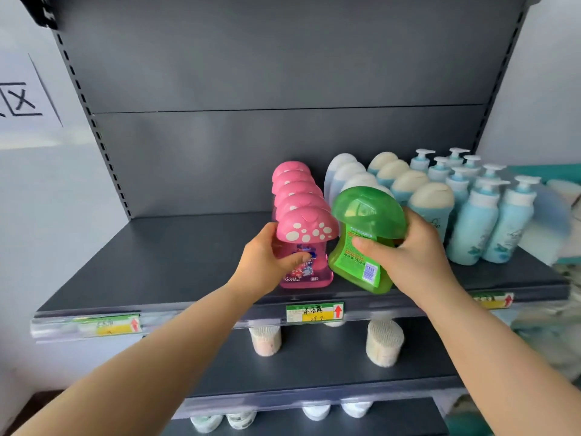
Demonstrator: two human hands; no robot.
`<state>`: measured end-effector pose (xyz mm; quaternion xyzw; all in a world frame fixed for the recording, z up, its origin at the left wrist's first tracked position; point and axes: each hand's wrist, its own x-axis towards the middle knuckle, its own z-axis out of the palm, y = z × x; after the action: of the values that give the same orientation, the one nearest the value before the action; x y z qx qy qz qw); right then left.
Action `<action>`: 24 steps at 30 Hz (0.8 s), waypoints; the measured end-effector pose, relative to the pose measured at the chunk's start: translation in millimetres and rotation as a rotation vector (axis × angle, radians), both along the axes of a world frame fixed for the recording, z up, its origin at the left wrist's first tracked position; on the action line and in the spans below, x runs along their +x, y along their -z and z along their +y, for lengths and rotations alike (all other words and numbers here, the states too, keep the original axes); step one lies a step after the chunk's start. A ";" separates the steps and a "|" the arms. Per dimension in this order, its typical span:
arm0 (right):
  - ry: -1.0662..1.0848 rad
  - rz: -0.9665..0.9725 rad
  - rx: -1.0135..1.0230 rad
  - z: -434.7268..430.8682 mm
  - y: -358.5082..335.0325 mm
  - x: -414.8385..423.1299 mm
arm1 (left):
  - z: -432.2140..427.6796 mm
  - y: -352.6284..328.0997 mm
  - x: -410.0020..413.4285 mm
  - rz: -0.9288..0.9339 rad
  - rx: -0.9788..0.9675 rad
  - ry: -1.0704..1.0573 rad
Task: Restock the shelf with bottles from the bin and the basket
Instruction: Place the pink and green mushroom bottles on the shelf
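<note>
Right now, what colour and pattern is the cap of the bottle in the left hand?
Pink with white spots, mushroom-shaped; the pink bottle in the left hand shows clearly in the head view.

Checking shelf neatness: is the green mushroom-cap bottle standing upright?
Tilted: the green mushroom-cap bottle, gripped by the right hand, has its cap leaning right.

A dark grey metal back panel [283, 73] with slotted uprights [94, 127] stands against pale walls [47, 215]. A paper sign [22, 99] printed with a black character hangs on the left wall. Even, soft light falls across the scene; a strip of brown floor [34, 404] shows at lower left.
</note>
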<state>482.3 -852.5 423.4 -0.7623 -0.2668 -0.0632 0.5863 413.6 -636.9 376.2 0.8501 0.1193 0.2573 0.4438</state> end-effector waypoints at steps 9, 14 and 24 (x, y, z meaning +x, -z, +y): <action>0.143 -0.067 -0.039 3.7 -16.0 -34.9 | -3.9 -7.3 -1.1 0.063 0.015 0.093; 0.182 -0.143 -0.047 17.3 -41.0 -63.9 | 0.6 -36.9 -54.8 -0.282 0.181 0.007; -0.198 -0.098 -0.103 131.4 -53.2 -102.7 | 39.5 -37.4 -103.9 -0.219 -0.232 0.348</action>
<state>379.6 -721.2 476.6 -0.7572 -0.3721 -0.0285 0.5361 309.7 -597.3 413.6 0.7683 -0.0491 0.2521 0.5863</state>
